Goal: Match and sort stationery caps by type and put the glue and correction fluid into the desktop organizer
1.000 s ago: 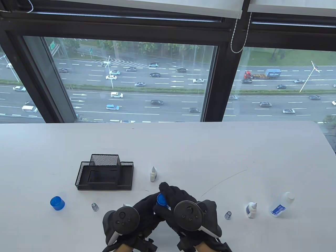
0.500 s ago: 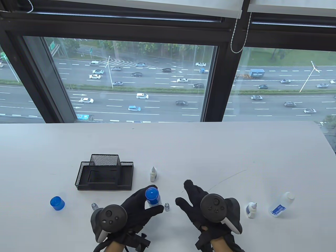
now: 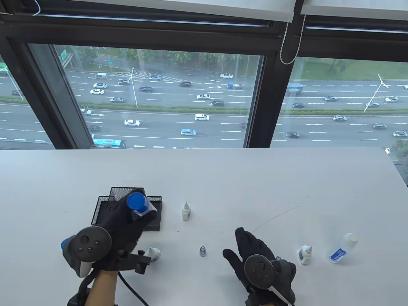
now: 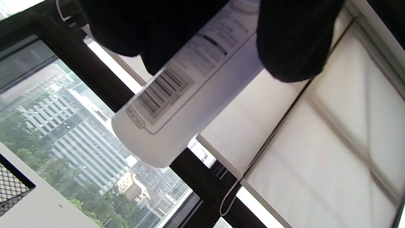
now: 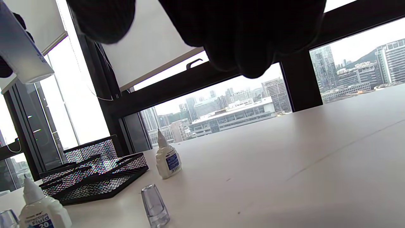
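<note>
My left hand [image 3: 129, 220] grips a white glue bottle with a blue cap [image 3: 137, 204] and holds it tilted just above the black mesh organizer [image 3: 105, 220]. The left wrist view shows the bottle's barcoded body [image 4: 167, 104] between my fingers [image 4: 291, 41]. My right hand [image 3: 244, 247] hovers open over the table and holds nothing. A clear cap [image 3: 202, 251] stands left of it. Correction fluid bottles stand uncapped behind it [image 3: 186, 212], by my left wrist [image 3: 153, 254] and at the right [image 3: 305, 255]. A loose blue cap [image 3: 64, 244] peeks out behind my left tracker.
A second, uncapped glue bottle [image 3: 342, 248] lies at the far right. The right wrist view shows the organizer [image 5: 95, 177], a correction fluid bottle [image 5: 167, 160] and the clear cap [image 5: 154, 205] ahead on the white table [image 3: 223, 178]. A window runs behind the table.
Both hands were together on the blue-capped bottle. My right hand let go and drew back right, open. My left hand carried the bottle left and back, over the organizer.
</note>
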{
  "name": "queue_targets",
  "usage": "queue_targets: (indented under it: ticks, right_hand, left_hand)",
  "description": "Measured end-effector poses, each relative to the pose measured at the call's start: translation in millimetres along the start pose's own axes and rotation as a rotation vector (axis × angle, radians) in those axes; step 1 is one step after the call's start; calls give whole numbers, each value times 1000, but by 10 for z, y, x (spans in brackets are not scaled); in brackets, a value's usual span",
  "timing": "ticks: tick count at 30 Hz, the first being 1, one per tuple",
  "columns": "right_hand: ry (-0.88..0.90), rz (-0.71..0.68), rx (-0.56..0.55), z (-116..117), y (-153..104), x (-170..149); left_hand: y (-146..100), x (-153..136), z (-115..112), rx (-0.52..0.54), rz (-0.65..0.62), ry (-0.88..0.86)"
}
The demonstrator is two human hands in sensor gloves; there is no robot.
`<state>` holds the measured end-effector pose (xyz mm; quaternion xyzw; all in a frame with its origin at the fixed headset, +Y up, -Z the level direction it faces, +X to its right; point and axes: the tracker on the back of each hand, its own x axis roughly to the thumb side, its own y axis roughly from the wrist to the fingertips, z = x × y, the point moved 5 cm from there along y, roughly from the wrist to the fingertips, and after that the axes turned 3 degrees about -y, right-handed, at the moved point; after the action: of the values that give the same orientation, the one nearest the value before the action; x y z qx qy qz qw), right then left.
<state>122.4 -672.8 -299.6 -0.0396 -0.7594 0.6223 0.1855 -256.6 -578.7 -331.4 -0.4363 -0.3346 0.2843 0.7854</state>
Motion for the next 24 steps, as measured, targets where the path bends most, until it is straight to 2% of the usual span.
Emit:
queue_targets:
  ticks: [4,11,15,24]
  right_hand:
    - [29,-31,18,7,-11,25]
    - [56,-44,27,24,-32,53]
    - [69,-50,45,44,-39,55]
    - [75,-42,39,46,-56,50]
  left_hand:
    - [192,-293,218,-3,138,117]
    - [379,-1159,481,-4,453,260]
    - [396,-1530,369,-32,580,243]
    - [452,-1987,77,-76,697,204]
